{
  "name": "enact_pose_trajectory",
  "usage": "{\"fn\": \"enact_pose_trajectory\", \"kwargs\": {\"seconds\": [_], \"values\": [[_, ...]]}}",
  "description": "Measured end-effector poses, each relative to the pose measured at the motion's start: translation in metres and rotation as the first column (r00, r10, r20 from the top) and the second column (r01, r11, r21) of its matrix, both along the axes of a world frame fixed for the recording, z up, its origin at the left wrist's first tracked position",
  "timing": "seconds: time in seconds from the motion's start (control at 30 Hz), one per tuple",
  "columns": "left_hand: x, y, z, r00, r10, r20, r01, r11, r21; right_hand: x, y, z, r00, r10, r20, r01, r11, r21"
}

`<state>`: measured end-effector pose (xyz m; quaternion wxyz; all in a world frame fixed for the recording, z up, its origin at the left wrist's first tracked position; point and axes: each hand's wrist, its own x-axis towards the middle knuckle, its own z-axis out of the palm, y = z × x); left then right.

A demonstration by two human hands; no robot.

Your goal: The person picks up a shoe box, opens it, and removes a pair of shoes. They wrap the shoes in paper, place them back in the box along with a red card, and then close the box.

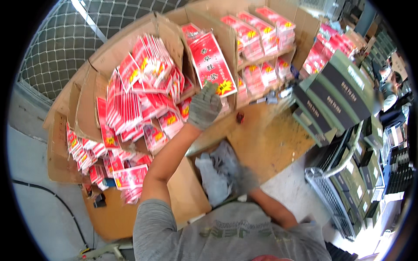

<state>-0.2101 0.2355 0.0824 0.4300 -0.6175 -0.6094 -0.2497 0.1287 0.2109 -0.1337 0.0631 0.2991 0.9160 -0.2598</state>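
Observation:
My left hand [203, 107], in a grey work glove, reaches up to a large red-and-white flat packet [213, 63]. Its fingers lie over the packet's lower left corner and appear closed on it; the fingertips are partly hidden. That packet leans in front of a cardboard carton holding similar ones. My right hand [244, 179] is smeared by motion, beside a crumpled grey, cloth-like thing [216, 172] inside an open box [199, 174] close to my body. What the right fingers do is not visible.
Many red packets [124, 102] spill from cartons on the left; neat packet stacks [261, 32] fill a carton at the back. Dark green boxes [333, 93] tower on the right above a wire trolley [331, 200]. A wooden table [274, 139] lies between. Another person [389, 93] is far right.

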Motion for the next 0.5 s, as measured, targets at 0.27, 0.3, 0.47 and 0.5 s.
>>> {"fn": "enact_pose_trajectory", "kwargs": {"seconds": [0.27, 0.3, 0.47, 0.5], "values": [[0.211, -0.241, -0.147, 0.87, 0.259, 0.419, 0.171, 0.64, -0.749, 0.012, 0.006, -0.039, 0.968, -0.07, -0.24, 0.04, 0.991, -0.126], [0.23, -0.253, -0.159, 0.837, 0.309, 0.451, 0.188, 0.611, -0.768, 0.014, 0.009, -0.047, 0.949, -0.038, -0.313, 0.006, 0.995, -0.102], [0.284, -0.268, -0.166, 0.547, 0.681, 0.487, 0.292, 0.391, -0.873, 0.001, 0.002, -0.027, 0.982, 0.07, -0.176, -0.089, 0.991, -0.099], [0.292, -0.267, -0.162, 0.459, 0.757, 0.465, 0.332, 0.339, -0.88, 0.0, -0.002, -0.022, 0.984, 0.105, -0.141, -0.118, 0.99, -0.083]]}}
